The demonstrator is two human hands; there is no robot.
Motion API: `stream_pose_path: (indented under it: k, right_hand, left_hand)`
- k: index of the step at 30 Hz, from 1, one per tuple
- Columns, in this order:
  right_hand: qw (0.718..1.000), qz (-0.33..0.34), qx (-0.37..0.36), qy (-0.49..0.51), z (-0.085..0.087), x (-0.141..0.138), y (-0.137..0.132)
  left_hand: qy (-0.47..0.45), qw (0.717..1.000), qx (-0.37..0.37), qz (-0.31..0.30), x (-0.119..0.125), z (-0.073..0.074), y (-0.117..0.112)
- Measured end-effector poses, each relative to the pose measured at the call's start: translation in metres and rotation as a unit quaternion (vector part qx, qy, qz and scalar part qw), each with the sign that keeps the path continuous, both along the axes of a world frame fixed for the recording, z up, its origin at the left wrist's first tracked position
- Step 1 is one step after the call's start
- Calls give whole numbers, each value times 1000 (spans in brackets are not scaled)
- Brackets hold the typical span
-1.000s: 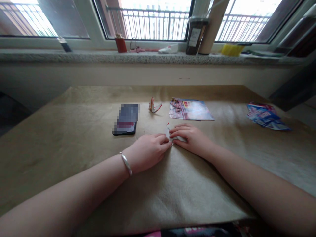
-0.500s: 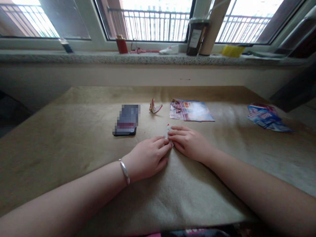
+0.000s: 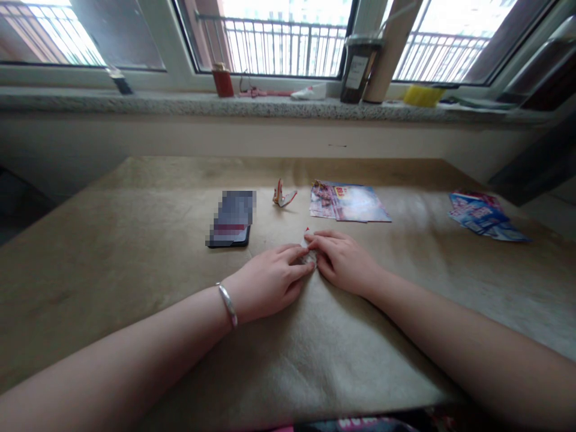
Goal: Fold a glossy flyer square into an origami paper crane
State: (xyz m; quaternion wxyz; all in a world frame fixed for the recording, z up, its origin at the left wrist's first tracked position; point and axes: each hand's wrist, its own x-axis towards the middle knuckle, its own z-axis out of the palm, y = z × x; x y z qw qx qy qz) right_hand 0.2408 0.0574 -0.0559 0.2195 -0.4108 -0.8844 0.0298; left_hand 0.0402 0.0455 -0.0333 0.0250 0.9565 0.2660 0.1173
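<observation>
Your left hand (image 3: 270, 281), fingers extended, presses small white paper (image 3: 310, 258) on the table (image 3: 288, 354); your right hand (image 3: 342, 259), loosely curled, touches it too. Pinch: can't tell. Folding seems partway. Beyond: printed sheets (image 3: 361, 202) flat, seemingly unfolded; one folded piece (image 3: 284, 200) upright.

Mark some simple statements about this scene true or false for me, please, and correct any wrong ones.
1. Both the left hand and the right hand touch the white, red-tipped paper. True.
2. Neither wrist wears anything. False: a silver bracelet circles the left wrist.
3. The phone lies left of the glossy printed leaflets. True.
4. The tall lidded container stands on the table. False: it stands on the speckled windowsill.
5. The leaflets lie farther from the person than the red-tipped paper. True.
</observation>
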Motion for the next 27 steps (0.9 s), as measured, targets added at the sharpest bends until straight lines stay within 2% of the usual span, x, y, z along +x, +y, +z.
stream_pose_path:
  k: [10,16,19,27]
  right_hand:
    - [999,-35,-21,-3,-2,-1,5]
    - [995,-47,-74,54,-5,6,10]
    - [992,-37,-89,77,-6,9,13]
    - [996,-45,-74,14,-7,7,10]
  left_hand:
    - [11,1000,3,4,-1,-3,6]
    - [9,1000,-12,-7,-2,-2,8]
    - [14,1000,-23,8,-1,-1,8]
    - [42,999,-7,7,-5,2,13]
